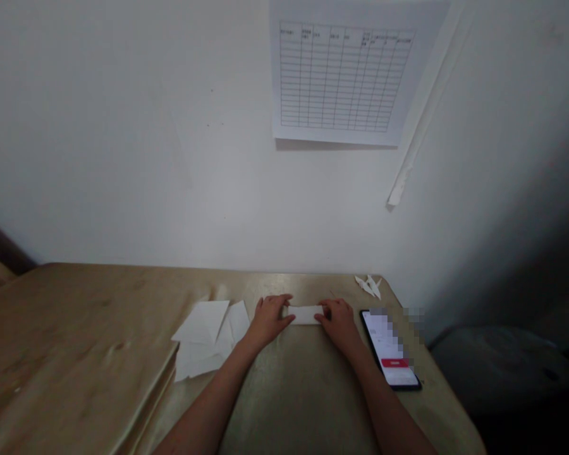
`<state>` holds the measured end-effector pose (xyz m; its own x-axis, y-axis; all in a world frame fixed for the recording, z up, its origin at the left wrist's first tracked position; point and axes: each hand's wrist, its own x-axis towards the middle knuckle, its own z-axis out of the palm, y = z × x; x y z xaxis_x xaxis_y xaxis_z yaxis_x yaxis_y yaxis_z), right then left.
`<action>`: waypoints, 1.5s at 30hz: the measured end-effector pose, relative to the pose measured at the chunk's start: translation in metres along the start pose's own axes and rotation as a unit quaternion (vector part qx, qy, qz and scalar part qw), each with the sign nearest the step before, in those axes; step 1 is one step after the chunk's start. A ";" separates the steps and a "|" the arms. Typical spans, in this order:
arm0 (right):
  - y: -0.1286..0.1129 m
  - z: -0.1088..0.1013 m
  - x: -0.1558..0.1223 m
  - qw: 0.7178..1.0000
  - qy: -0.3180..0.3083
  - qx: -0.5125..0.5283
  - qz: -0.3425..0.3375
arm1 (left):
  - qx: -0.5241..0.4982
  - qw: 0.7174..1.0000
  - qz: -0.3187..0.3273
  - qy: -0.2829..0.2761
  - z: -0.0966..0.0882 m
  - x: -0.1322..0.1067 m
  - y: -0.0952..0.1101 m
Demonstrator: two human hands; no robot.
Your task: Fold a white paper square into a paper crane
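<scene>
A small white folded strip of paper (305,314) lies on the wooden table (99,328) near the wall. My left hand (270,318) presses on its left end with fingers curled and thumb on the paper. On the right end rests my right hand (337,320), fingers bent down over the paper. Both hands pin the strip flat against the tabletop.
A loose stack of white paper sheets (208,338) lies left of my left hand. A phone (389,347) with a lit screen lies right of my right hand. Small folded paper pieces (368,285) sit at the far right corner. A printed table sheet (344,76) hangs on the wall.
</scene>
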<state>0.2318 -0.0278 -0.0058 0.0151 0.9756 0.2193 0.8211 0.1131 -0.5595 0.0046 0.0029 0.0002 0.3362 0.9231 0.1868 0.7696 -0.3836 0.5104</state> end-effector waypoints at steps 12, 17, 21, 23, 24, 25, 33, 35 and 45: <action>-0.005 0.006 -0.003 0.999 0.035 -0.015 0.012 | 0.035 0.998 0.031 -0.032 -0.006 -0.001 0.006; -0.005 0.006 -0.003 0.999 0.036 -0.023 0.027 | 0.066 0.996 0.045 -0.036 -0.010 -0.004 0.009; -0.008 0.005 -0.004 0.997 0.042 -0.051 0.033 | 0.095 0.993 0.058 -0.043 -0.016 -0.007 0.014; -0.009 0.004 -0.004 0.997 0.040 -0.063 0.035 | 0.102 0.992 0.055 -0.050 -0.019 -0.009 0.016; -0.009 0.003 -0.005 0.996 0.039 -0.067 0.035 | 0.104 0.992 0.051 -0.052 -0.020 -0.009 0.018; -0.009 0.003 -0.005 0.996 0.038 -0.069 0.032 | 0.105 0.992 0.048 -0.054 -0.021 -0.009 0.019; -0.007 0.000 -0.007 0.997 0.037 -0.072 -0.014 | 0.121 0.990 0.042 -0.067 -0.023 -0.010 0.024; -0.007 -0.001 -0.008 0.996 0.036 -0.075 -0.019 | 0.121 0.990 0.043 -0.065 -0.022 -0.010 0.023; -0.010 -0.002 -0.009 0.996 0.033 -0.084 -0.015 | 0.104 0.992 0.051 -0.056 -0.016 -0.010 0.019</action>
<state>0.2246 -0.0379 -0.0007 0.0218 0.9572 0.2885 0.9056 0.1034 -0.4114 0.0070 -0.0125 0.0213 0.4675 0.8747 0.1278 0.8201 -0.4831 0.3066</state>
